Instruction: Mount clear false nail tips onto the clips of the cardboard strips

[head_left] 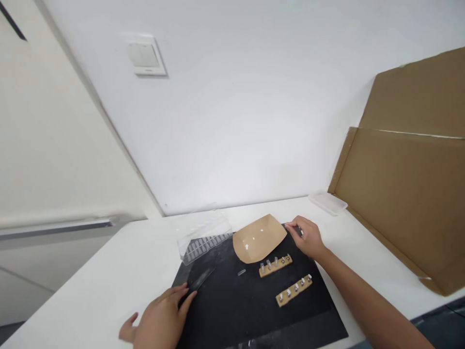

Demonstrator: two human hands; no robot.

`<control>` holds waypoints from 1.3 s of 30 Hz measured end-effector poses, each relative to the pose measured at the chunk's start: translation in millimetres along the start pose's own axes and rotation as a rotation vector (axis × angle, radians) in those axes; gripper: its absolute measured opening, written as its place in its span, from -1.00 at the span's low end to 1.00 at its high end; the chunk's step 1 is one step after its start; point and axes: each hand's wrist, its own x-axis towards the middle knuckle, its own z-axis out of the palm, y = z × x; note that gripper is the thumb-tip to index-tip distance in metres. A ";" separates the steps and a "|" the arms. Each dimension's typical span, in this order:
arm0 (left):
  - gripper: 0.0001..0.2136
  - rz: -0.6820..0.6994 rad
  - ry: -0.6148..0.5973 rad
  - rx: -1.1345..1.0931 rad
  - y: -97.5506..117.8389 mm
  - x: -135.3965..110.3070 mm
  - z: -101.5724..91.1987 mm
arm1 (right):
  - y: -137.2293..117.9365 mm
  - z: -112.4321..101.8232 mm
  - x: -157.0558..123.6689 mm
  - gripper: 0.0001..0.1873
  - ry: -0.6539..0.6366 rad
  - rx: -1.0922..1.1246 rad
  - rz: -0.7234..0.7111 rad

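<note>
- The left hand [162, 320] lies at the near edge of the black mat [254, 315]; its fingers close together around one end of a clear plastic strip [201, 280], with one digit splayed away;
- the right hand [307, 237] lies at the mat's far edge; its fingertips pinch a small dark object [299, 230], mostly hidden and impossible to identify;
- the strip looks light, thin, stiff and slippery, perhaps brittle; its edges seem the safest hold;
- on the mat, a kraft paper tray [257, 238] sits at the far edge; a stud-topped wooden bar [275, 267] and a second wooden bar [294, 292] lie mid-mat; a small clear piece [241, 272] lies between the tray and the strip;
- a plastic bag of clear ridged pieces [203, 240] overlaps the mat's far left corner;
</note>
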 end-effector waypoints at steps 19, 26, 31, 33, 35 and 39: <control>-0.75 0.764 0.193 -0.571 156.9 26.5 11.8 | -29.3 4.9 -3.4 -0.84 -0.094 0.030 -0.010; -0.79 0.726 0.225 -0.726 164.8 9.8 21.5 | -59.9 23.3 12.9 -0.86 -0.226 0.014 -0.154; -0.78 0.591 0.224 -0.750 165.4 8.2 15.4 | -71.8 33.5 36.0 -0.78 -0.235 -0.119 -0.264; -0.75 0.550 0.219 -0.739 164.0 8.3 12.7 | -74.3 39.9 41.5 -0.75 -0.212 -0.158 -0.284; -0.73 0.532 0.232 -0.737 162.7 8.4 11.6 | -75.4 47.2 43.2 -0.72 -0.196 -0.174 -0.294; -0.74 0.524 0.272 -0.726 162.1 8.2 13.7 | -75.3 56.7 39.9 -0.70 -0.221 -0.179 -0.351</control>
